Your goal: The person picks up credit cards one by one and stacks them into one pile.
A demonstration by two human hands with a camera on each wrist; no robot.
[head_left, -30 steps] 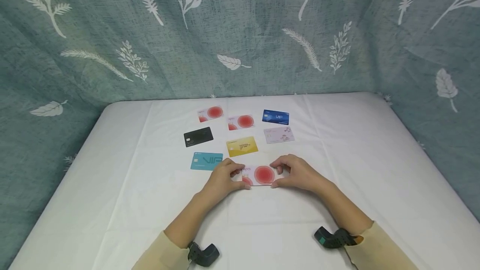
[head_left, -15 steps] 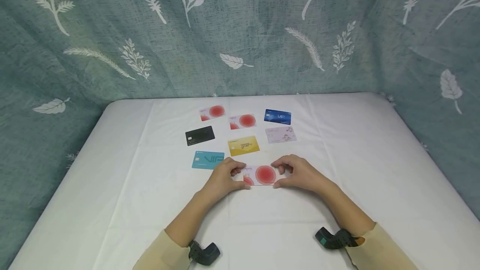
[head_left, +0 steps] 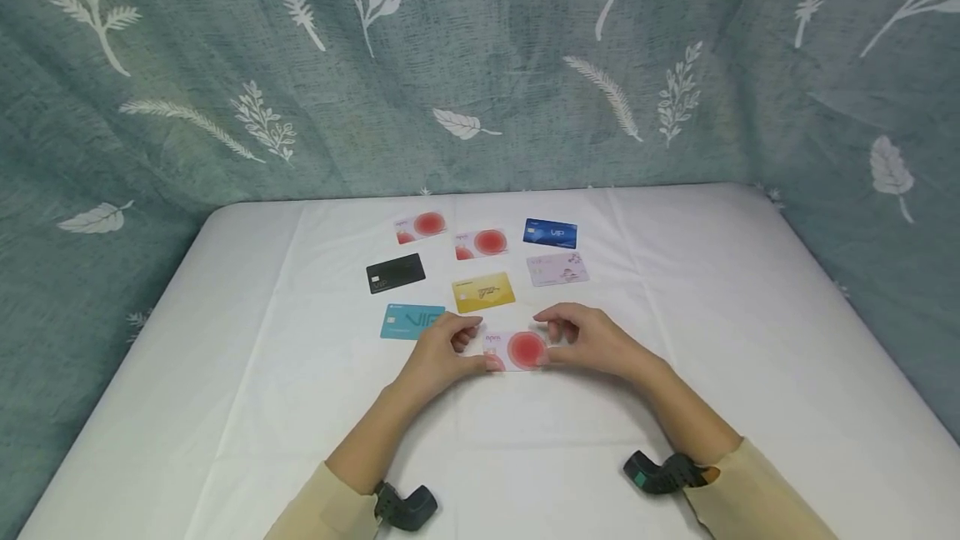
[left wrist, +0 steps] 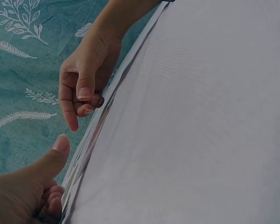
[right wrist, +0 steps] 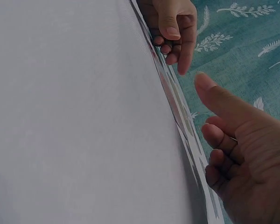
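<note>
A white card with a red circle [head_left: 512, 352] lies flat on the white cloth in the head view, between the two hands. At its left end is my left hand [head_left: 442, 350], thumb by the lower corner and index finger raised off it. My right hand [head_left: 592, 342] is at the other end, thumb near the card's edge, index finger lifted away. In the left wrist view the fingers of the left hand [left wrist: 35, 186] stand apart from the thumb. The right wrist view has the right hand [right wrist: 252, 149] likewise parted. Whether the thumbs touch the card I cannot tell.
Beyond the hands lie a teal card [head_left: 408, 321], a yellow card [head_left: 483, 292], a black card [head_left: 396, 273], a lilac card [head_left: 558, 269], a blue card [head_left: 551, 233] and two red-circle cards [head_left: 481, 244]. A patterned green curtain [head_left: 510, 65] hangs behind the table.
Both hands have loosened from the red-circle card. Their index fingers have lifted off its upper corners and spread from the thumbs, while the card stays in place.
</note>
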